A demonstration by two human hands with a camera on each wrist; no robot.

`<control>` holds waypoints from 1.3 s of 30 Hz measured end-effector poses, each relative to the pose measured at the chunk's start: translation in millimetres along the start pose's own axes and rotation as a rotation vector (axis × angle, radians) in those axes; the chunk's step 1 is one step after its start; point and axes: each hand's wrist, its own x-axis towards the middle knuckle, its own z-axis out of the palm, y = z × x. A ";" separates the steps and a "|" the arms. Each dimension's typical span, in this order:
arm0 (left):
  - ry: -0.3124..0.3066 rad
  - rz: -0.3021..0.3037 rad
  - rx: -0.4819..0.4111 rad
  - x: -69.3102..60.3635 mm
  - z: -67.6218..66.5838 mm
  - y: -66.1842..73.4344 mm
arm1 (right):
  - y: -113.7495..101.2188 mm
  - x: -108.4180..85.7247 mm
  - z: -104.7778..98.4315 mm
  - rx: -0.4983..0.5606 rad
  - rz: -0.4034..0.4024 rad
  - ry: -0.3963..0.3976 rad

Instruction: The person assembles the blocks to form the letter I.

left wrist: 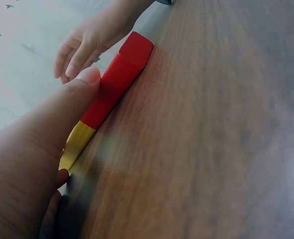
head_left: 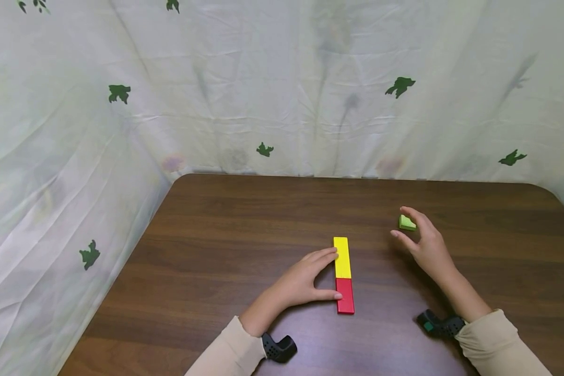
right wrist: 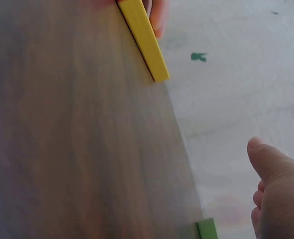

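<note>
A yellow block and a red block lie end to end on the wooden table, the yellow one farther from me. My left hand is at their left side. Its fingertips touch the yellow block's left edge, and its thumb rests on the red block. To the right, a small light green block sits by itself, partly covered by the index finger of my right hand. That hand is spread around it from above, thumb and fingers apart, gripping nothing. In the right wrist view the green block shows only partly.
The brown table has rounded far corners. A pale curtain with green bird-like shapes hangs behind it and along the left. Black devices are strapped at the left wrist and right wrist.
</note>
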 end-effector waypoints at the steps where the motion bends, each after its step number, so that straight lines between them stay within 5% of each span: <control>1: -0.001 -0.001 -0.001 -0.1 -0.1 0.2 | 2.2 0.5 -0.5 0.001 0.006 0.004; 10: 0.003 -0.001 -0.002 -0.6 0.1 1.1 | 16.9 4.1 -4.8 -0.012 0.086 0.003; 29: 0.003 -0.001 -0.007 -0.9 0.1 0.6 | 34.0 3.8 -12.9 -0.014 0.346 -0.268; 39: -0.001 -0.003 -0.008 -0.3 -0.3 0.4 | 37.1 6.3 -13.4 -0.053 0.332 -0.283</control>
